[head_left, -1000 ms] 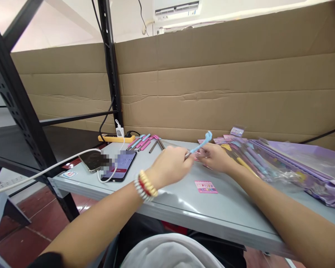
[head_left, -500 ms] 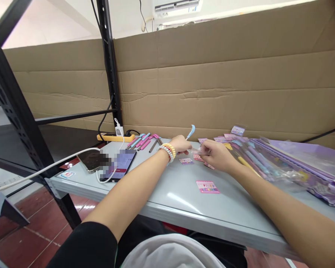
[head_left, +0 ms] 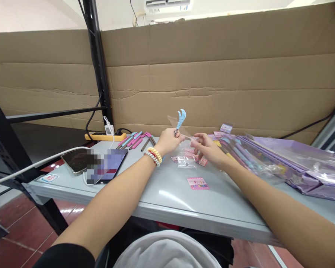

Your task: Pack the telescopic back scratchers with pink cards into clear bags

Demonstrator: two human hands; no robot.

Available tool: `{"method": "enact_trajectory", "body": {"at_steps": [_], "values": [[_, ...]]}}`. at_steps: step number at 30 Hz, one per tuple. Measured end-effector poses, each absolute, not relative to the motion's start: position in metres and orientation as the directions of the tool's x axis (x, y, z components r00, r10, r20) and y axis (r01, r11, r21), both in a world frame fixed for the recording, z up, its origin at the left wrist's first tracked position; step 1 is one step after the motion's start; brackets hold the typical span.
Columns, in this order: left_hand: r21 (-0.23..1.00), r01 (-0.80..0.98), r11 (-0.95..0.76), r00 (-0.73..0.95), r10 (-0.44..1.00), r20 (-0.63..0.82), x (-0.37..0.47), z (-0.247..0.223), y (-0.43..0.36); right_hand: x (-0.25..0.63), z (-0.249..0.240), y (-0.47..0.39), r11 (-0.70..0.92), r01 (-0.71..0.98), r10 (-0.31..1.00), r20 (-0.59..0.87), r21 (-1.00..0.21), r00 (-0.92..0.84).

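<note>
Stick (head_left: 181, 120) with a blue claw-shaped end is up in the left hand (head_left: 169, 142) right now, claw pointing up, fist closed round the shaft, just above the grey worktop (head_left: 162, 186) toward its back edge. Clear plastic bag (head_left: 183, 147) sits between the two hands, kinda hard to see. The right hand (head_left: 210, 149) has its fingers loosely curled at the bag's edge; can't tell if they're actually pinching it. Just below the hands there's a flat clear packet (head_left: 187, 162) and some small pink cards (head_left: 202, 161), plus one loose pink card (head_left: 198, 183) nearer the front edge. More sticks, pink and blue (head_left: 134, 140), are bunched by the back edge, left of the left hand. Two phones (head_left: 80, 160) lie near the left edge, yellow power strip (head_left: 108, 137) in the back left corner, and a purple bag (head_left: 293, 178) takes up the right end.
</note>
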State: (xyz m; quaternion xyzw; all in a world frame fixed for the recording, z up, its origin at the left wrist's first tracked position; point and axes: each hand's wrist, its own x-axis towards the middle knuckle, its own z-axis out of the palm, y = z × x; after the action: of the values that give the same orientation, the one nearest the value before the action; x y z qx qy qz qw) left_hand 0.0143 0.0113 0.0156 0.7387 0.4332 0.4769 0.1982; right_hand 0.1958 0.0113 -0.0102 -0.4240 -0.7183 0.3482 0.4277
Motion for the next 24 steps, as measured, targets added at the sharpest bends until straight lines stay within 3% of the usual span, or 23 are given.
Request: {"method": "enact_trajectory", "body": {"at_steps": [3,5,10,24], "values": [[0.627,0.510,-0.589,0.148,0.778,0.611,0.020,0.015,0.008,0.195,-0.011,0.011,0.303,0.358,0.911,0.158,-0.883,-0.381],[0.584,0.530,-0.615,0.146,0.745,0.651,0.022,0.014,0.007,0.194,-0.012,0.011,0.290,0.317,0.885,0.127,-0.903,-0.447],[0.538,0.570,-0.621,0.127,0.713,0.689,0.022,0.009,0.009,0.190,-0.010,0.009,0.277,0.241,0.882,0.147,-0.930,-0.448],[0.471,0.662,-0.583,0.150,0.719,0.679,0.024,0.002,0.015,0.192,-0.009,0.007,0.325,0.328,0.907,0.194,-0.887,-0.374]]}}
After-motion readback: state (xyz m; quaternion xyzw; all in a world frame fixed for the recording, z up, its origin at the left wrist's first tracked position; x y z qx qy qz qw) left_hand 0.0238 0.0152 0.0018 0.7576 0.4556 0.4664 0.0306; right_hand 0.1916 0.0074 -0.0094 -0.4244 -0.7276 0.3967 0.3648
